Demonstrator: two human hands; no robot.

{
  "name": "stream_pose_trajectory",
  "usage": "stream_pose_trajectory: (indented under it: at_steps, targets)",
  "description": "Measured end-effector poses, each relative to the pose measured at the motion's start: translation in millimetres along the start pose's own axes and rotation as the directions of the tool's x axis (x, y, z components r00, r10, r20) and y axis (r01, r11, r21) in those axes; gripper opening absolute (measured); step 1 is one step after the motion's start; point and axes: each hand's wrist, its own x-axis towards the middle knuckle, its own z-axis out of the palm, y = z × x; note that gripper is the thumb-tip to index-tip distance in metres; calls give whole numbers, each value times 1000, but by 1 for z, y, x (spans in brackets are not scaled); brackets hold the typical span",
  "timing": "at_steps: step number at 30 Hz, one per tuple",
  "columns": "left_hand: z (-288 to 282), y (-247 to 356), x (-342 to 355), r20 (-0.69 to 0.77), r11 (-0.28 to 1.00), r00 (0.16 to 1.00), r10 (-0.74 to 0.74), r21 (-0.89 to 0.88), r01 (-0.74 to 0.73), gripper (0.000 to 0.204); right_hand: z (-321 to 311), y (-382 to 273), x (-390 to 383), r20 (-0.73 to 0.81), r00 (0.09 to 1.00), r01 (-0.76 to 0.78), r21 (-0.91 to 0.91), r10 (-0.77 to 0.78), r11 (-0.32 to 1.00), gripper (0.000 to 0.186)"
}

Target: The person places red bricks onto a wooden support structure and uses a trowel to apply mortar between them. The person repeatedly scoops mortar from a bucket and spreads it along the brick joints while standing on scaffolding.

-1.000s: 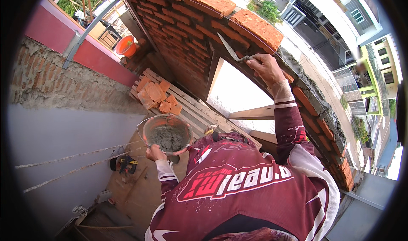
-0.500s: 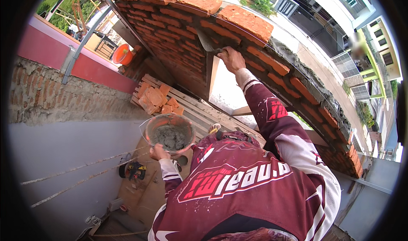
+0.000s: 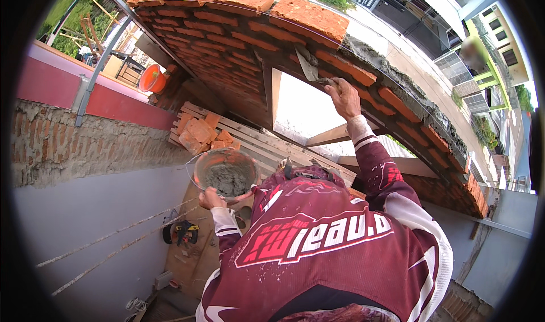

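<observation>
Trowel [image 3: 308,66]: there is one, held out beyond the person's own maroon jersey [image 3: 318,225], the nearest thing in view. Two bare hands are at work. The left hand [image 3: 212,199] is low beside the body, its grip curled at the near rim of one mortar bucket [image 3: 250,166]; how tightly it holds cannot be told. The bucket is orange inside, with lumpy grey mortar [image 3: 228,179] in it. The right arm reaches forward and up, the back of the right hand [image 3: 344,97] showing, its grip closed around the trowel's handle. The grey blade, smeared with mortar, points up and to the left in front of the brick wall [image 3: 238,49], by the upper edge of a bright window gap [image 3: 304,109]; whether it touches the bricks cannot be told. One black-and-yellow tool [image 3: 184,232] lies on the floor. Past the bucket, broken orange bricks [image 3: 198,131], too overlapped to count, lie on wooden planks [image 3: 264,146]. Along the wall's top at least four bricks [image 3: 309,18] show in a row, with rough wet mortar [image 3: 409,95] to their right. Farther off stands one orange bucket [image 3: 152,79].
</observation>
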Motion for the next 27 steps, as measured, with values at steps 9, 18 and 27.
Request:
stream_pose_trajectory:
  at_steps: [9,18,27]
  targets:
    - [9,6,-16,-3,994,995,97,-50,-97,34,-65,30,-31,-35,997,56,-136,-62,989,39]
    - [23,-2,-26,54,998,997,48,26,-50,25,-141,36,-75,264,962,132,-202,-76,970,37]
    - [45,-14,-53,156,996,985,79,21,-83,35,-193,25,-59,710,703,-193,145,34,970,42]
